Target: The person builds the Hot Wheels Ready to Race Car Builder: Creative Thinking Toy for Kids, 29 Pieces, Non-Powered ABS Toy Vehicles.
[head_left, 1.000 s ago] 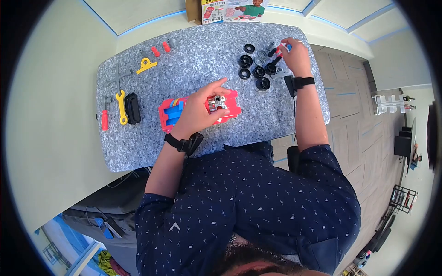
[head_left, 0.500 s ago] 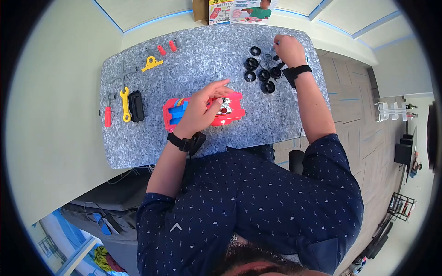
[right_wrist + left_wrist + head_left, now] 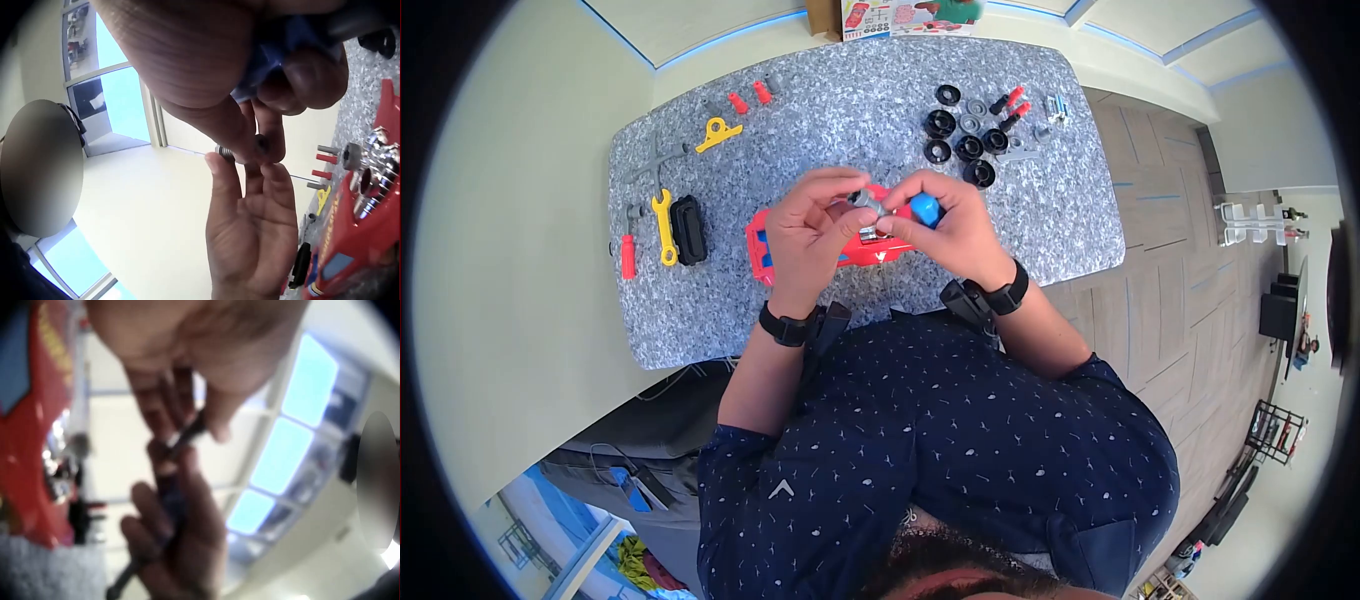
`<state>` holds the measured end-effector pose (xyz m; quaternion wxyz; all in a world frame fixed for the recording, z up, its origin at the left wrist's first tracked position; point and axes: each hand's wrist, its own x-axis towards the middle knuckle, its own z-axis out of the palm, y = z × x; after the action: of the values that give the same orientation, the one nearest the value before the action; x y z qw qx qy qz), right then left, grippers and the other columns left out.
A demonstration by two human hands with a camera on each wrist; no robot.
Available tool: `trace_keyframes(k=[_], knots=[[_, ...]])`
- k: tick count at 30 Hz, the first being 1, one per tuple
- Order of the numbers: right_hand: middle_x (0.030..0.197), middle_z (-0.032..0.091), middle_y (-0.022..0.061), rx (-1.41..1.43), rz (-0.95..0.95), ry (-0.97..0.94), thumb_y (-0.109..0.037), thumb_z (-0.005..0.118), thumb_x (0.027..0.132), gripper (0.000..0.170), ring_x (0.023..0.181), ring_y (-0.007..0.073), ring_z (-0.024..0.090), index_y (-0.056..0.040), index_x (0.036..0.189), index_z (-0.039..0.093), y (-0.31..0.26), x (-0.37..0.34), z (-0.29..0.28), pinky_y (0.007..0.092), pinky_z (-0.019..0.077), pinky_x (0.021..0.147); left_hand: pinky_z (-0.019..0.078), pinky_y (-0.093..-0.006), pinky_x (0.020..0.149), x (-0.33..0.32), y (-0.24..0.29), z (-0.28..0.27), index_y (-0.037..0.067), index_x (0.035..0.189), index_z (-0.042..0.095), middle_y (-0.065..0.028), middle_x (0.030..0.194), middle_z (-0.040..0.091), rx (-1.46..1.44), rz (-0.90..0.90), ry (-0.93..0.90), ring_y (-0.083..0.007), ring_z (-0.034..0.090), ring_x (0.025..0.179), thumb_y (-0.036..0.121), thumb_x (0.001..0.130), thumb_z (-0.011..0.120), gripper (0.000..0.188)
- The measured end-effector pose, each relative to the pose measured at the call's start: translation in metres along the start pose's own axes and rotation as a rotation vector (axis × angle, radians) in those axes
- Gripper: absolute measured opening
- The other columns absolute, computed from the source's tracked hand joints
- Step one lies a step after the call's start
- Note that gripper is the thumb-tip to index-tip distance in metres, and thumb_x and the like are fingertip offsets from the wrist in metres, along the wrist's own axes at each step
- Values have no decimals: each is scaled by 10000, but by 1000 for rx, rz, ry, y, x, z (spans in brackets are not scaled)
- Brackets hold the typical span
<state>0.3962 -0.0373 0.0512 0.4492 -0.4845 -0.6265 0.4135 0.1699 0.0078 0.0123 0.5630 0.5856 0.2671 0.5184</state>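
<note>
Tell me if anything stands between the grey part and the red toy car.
No loose object visibly does: the left hand and right hand meet at the grey part, above the red toy car, with the right hand's blue-handled tool beside it.

1. Held tool (image 3: 925,208): bright blue.
2. Small held part (image 3: 866,202): grey.
3. Toy car (image 3: 870,252): red body, blue panels, yellow lettering along the side, silvery chrome engine (image 3: 377,164).
4. Worktop (image 3: 700,320): speckled grey and white.
5. 6 wheel pieces (image 3: 969,148): black; 2 rings (image 3: 970,124): grey.
6. 2 slim pieces (image 3: 1014,97): red and black.
7. Wrench (image 3: 665,230): yellow.
8. Screwdriver (image 3: 628,255): red handle, grey shaft.
9. Shirt (image 3: 960,400): navy, scattered small white motifs.
10. 2 wristbands (image 3: 1006,291): black.
11. Floor (image 3: 1150,240): grey-brown planks, thin blue lines.
</note>
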Motion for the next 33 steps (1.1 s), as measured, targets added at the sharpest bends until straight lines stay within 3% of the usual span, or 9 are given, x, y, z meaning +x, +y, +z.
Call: trace_keyframes(k=[3,4,7,8,11,14,23,31,33], knots=[[1019,797,33,8,30,23,-112,873,1006,129,897,90,685,-44,1090,803,0,-3,-3,281,549,806,644,-312,964,-5,0,7,8,1303,804,-124,1270,791,21,10,-31,-193,770,1169,-102,972,811,349],[1044,799,37,-35,-45,73,-114,807,1058,145,889,86,674,-41,1181,779,3,-1,-10,292,547,778,639,-308,962,-6,0,11,8,1287,812,-122,1259,797,-2,21,-35,-194,771,1169,-99,967,817,337],[1088,798,55,318,112,168,-95,734,1098,227,844,90,648,-26,1314,727,-4,0,-31,306,541,742,625,-320,947,-8,-7,5,22,1261,826,-120,1256,819,266,74,-128,-208,789,1148,-54,937,859,335],[1145,782,88,316,4,153,-89,643,1127,276,829,103,627,-7,1389,676,-1,2,-35,311,538,752,622,-330,969,-8,-7,4,25,1257,831,-125,1263,821,295,59,-144,-216,789,1158,-53,935,856,333],[1167,761,108,410,-105,139,-69,594,1107,284,863,120,630,1,1365,687,-7,1,-36,304,536,797,614,-354,1023,-7,-3,7,33,1254,839,-133,1275,828,350,22,-184,-232,789,1182,-45,929,852,335],[1170,747,114,399,-97,96,-55,555,1084,322,909,128,635,2,1373,686,-11,-1,-33,307,535,826,609,-360,1034,-8,2,9,41,1263,838,-124,1272,834,353,4,-198,-231,789,1187,-33,922,856,349],[1199,737,118,587,-211,50,-6,531,992,437,998,151,645,19,1406,669,-22,1,-14,340,540,946,598,-341,965,-10,2,8,69,1328,808,-93,1266,817,387,-40,-218,-180,754,1068,2,889,903,454],[1240,716,115,567,-312,-17,18,544,1017,401,1088,159,645,15,1397,672,-13,17,16,351,532,1023,588,-332,950,-15,-10,8,51,1326,775,-80,1226,791,327,-19,-173,-171,734,1069,-13,871,927,484],[1259,703,115,511,-312,-52,28,544,1016,393,1108,165,642,14,1386,679,-4,18,22,348,528,1032,582,-313,833,-17,-17,7,39,1255,784,-80,1176,781,313,-4,-143,-144,733,971,9,906,912,372]])
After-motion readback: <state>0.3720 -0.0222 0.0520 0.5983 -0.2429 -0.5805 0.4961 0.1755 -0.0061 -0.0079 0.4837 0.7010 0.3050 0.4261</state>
